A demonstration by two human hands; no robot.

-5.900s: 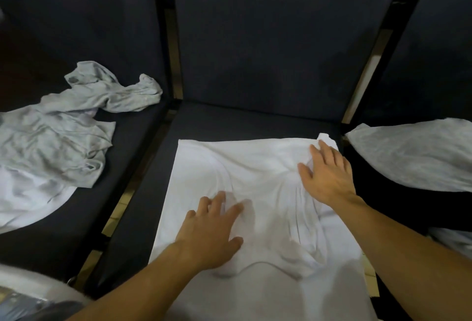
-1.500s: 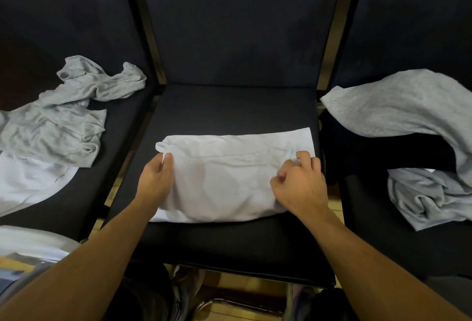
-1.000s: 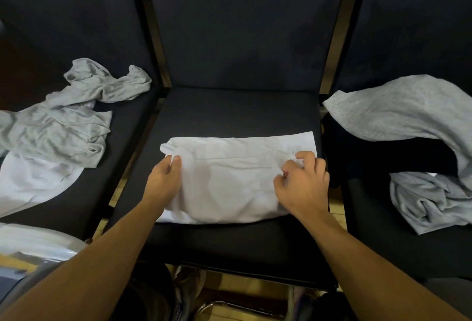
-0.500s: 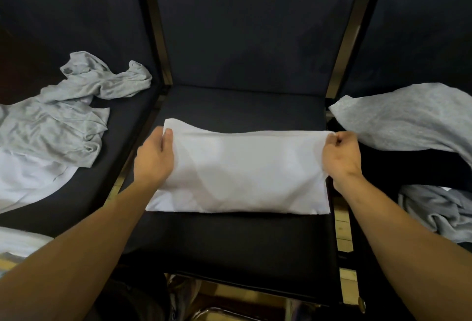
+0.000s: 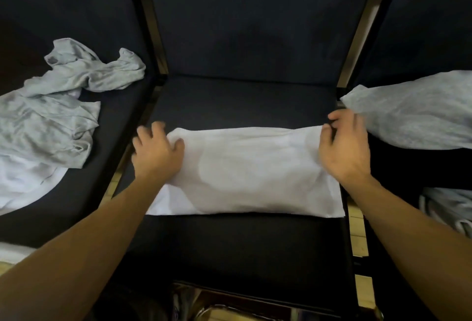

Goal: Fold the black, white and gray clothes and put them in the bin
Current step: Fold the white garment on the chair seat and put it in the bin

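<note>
A white garment (image 5: 250,172), folded into a wide flat rectangle, lies on the dark seat of the middle chair (image 5: 242,103). My left hand (image 5: 155,152) is at its upper left corner, fingers spread beyond the edge and thumb resting on the cloth. At the upper right corner, my right hand (image 5: 344,149) hovers with loosely curled fingers, its thumb touching the cloth edge. Neither hand plainly holds the fabric. Both hands are motion-blurred. No bin is in view.
Crumpled gray clothes (image 5: 51,121) lie over a white garment (image 5: 23,185) on the left chair. A gray garment (image 5: 413,113) is draped on the right chair, with another gray piece (image 5: 449,208) lower down. Chair backs stand behind, and wooden floor shows between the seats.
Half a second ago both hands pinched the garment's far corners and held them up. The far edge now lies flat on the seat, and both hands have loosened.
</note>
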